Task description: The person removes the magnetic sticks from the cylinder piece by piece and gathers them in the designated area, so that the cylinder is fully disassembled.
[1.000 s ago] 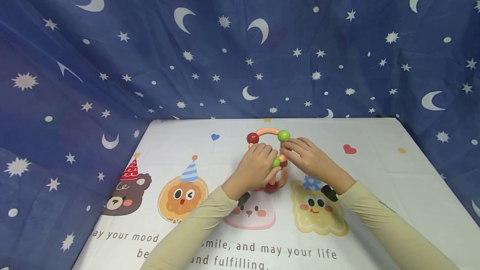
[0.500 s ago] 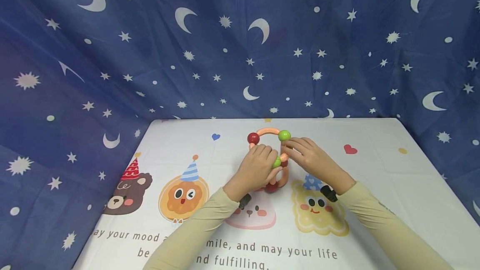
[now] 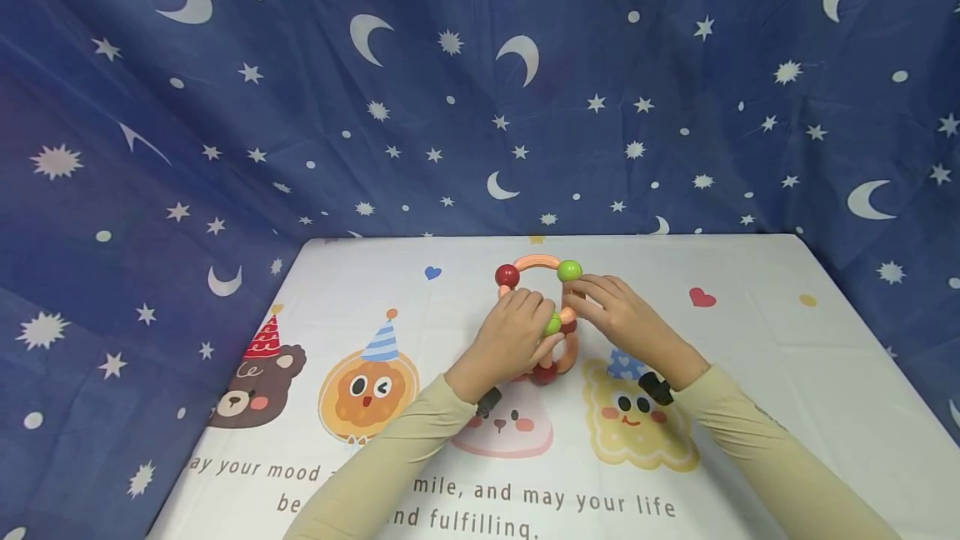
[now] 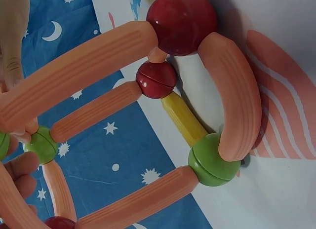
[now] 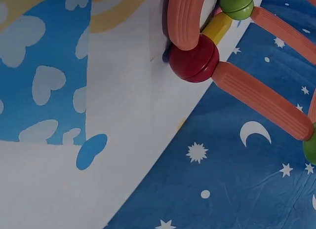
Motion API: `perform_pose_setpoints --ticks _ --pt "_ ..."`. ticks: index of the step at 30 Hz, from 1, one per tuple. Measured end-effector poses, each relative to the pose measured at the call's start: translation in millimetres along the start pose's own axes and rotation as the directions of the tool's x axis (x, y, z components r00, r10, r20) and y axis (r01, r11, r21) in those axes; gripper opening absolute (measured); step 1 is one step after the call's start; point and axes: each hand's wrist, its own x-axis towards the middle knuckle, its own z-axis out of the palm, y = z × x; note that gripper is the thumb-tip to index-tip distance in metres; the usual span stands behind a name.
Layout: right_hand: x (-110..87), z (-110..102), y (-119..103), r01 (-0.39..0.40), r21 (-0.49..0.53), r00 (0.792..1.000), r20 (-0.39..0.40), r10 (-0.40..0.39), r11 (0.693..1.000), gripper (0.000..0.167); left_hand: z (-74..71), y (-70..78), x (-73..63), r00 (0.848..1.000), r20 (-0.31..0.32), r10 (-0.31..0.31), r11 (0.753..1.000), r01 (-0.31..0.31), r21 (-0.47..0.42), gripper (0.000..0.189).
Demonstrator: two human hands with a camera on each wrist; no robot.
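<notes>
A frame of magnetic toy rods and balls stands on the table. In the head view a curved orange rod joins a red ball to a green ball at the far top. My left hand lies over its near upper part and grips an orange rod beside another green ball. From the other side my right hand pinches an orange rod. The left wrist view shows fingertips by a green ball, and a yellow rod low down. My right hand is out of the right wrist view.
The white cloth on the table bears printed cartoon figures, hearts and lettering. A blue curtain with moons and stars hangs behind the table and along its sides. Each wrist carries a small black camera.
The picture shifts very slightly. Both hands keep their places on the rod-and-ball frame, and its shape looks the same.
</notes>
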Motion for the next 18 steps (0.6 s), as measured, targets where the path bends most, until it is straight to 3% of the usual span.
perform_pose_setpoints --ticks 18 --pt "2.7 -5.6 1.4 0.005 -0.018 1.0 0.029 -0.005 1.0 0.037 -1.1 -0.1 -0.3 1.0 0.009 -0.007 1.0 0.007 -0.01 0.029"
